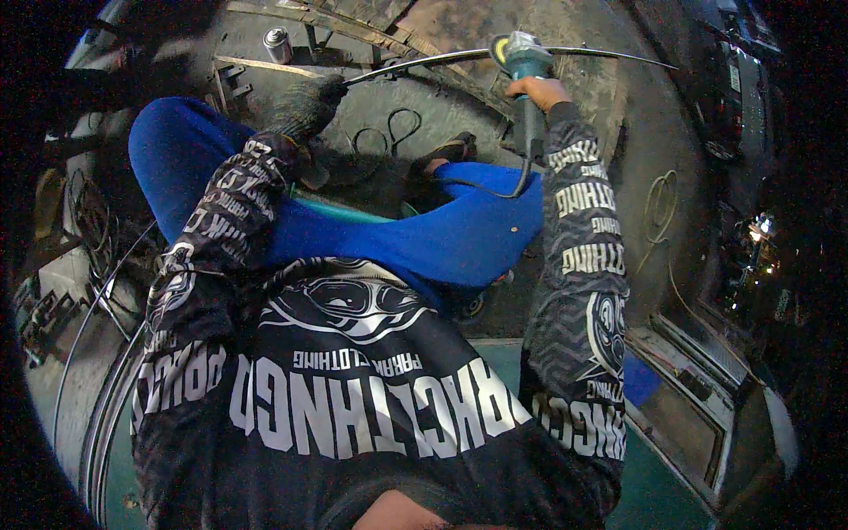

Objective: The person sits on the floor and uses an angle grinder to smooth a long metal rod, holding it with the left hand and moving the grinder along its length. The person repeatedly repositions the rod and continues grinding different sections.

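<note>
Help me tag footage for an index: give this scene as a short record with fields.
Left hand: gloved, closed around a long, thin rod
Right hand: no glove, gripping an angle grinder
Grinder: teal and grey, with a yellow disc
Disc on rod: contact cannot be told
Clothing: blue trousers, black printed top
Nearby: silver can, upper left

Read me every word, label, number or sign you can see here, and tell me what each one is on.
I won't copy out wording, but here's where it stands:
Black shirt front: large white lettering, with smaller words above it.
Left sleeve and right sleeve: repeated white lettering.
Metal can, upper left: any label is too small to read.
Angle grinder: no lettering legible.
Pale plate, far right: too small to read.
</note>
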`<action>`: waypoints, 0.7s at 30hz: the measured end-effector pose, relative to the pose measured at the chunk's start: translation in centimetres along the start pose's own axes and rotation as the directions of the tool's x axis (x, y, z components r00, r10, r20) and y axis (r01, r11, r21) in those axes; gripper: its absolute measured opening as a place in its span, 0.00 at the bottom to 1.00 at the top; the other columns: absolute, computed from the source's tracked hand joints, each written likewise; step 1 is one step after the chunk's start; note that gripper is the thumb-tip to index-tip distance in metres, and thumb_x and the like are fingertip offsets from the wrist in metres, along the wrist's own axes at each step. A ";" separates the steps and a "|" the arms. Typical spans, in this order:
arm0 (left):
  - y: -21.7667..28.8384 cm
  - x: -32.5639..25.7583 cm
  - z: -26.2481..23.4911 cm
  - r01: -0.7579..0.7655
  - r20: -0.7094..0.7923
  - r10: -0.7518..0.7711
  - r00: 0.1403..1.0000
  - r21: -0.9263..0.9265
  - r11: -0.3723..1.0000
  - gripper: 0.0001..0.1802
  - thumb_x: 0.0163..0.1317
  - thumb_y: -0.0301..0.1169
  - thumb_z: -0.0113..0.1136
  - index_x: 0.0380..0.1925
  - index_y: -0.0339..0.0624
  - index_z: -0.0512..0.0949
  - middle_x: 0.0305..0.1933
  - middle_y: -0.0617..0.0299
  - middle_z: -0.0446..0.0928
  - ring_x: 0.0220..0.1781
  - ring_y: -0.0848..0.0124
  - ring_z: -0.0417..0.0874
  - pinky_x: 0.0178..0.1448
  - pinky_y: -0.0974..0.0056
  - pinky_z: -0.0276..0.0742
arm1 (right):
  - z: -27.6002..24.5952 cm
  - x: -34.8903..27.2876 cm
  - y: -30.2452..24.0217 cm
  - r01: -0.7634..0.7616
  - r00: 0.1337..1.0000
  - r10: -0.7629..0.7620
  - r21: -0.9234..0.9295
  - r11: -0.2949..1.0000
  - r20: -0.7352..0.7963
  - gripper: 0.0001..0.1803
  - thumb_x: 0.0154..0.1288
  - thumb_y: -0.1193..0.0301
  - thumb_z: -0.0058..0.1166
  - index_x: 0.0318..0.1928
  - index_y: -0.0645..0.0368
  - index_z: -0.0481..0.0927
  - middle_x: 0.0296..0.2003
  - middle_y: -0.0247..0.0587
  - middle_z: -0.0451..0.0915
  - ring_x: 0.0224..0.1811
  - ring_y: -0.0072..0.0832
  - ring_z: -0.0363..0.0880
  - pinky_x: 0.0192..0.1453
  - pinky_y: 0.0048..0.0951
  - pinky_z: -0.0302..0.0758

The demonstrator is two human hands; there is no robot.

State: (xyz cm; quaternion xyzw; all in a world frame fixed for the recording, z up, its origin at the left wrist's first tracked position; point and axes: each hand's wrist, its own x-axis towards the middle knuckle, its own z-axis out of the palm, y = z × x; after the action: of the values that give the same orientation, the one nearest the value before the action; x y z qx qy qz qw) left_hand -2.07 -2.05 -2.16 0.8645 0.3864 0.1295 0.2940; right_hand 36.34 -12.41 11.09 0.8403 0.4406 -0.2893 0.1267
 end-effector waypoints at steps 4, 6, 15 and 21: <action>1.8 1.2 -1.1 0.120 0.106 -0.150 0.983 0.248 0.961 0.12 0.66 0.42 0.48 0.45 0.57 0.78 0.34 0.50 0.80 0.38 0.49 0.81 0.38 0.48 0.75 | -2.7 5.1 6.2 0.217 0.975 -0.211 -0.105 0.970 0.072 0.17 0.63 0.65 0.45 0.51 0.37 0.79 0.55 0.37 0.77 0.59 0.35 0.74 0.61 0.34 0.70; 2.0 1.2 -1.6 0.078 0.072 -0.098 0.993 0.240 0.968 0.13 0.66 0.43 0.48 0.46 0.59 0.78 0.34 0.51 0.80 0.37 0.49 0.81 0.36 0.47 0.74 | -3.6 7.9 9.7 0.274 0.958 -0.264 -0.087 0.958 0.108 0.18 0.64 0.66 0.43 0.53 0.38 0.78 0.56 0.38 0.76 0.61 0.36 0.72 0.62 0.34 0.69; 1.0 2.2 -0.7 0.198 0.137 -0.246 0.960 0.294 0.935 0.14 0.65 0.41 0.52 0.47 0.56 0.79 0.38 0.54 0.82 0.39 0.55 0.82 0.42 0.53 0.77 | -6.7 14.9 17.8 -0.053 0.999 0.047 0.624 0.779 0.026 0.15 0.46 0.59 0.63 0.33 0.53 0.83 0.32 0.35 0.81 0.33 0.31 0.77 0.41 0.33 0.73; 2.9 4.0 -1.9 0.207 0.148 -0.269 0.952 0.339 0.918 0.16 0.63 0.40 0.53 0.50 0.55 0.77 0.38 0.54 0.82 0.39 0.53 0.82 0.43 0.53 0.78 | -6.5 14.3 14.5 -0.122 0.947 0.317 0.852 0.509 -0.053 0.16 0.49 0.61 0.60 0.37 0.55 0.82 0.36 0.37 0.80 0.36 0.32 0.77 0.43 0.35 0.73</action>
State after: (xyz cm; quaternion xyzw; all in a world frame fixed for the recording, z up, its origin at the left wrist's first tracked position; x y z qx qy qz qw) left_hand 1.46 0.19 1.03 0.8554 0.4747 -0.0555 0.1997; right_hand 56.95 -8.20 7.12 0.8711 0.1475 -0.3590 -0.3009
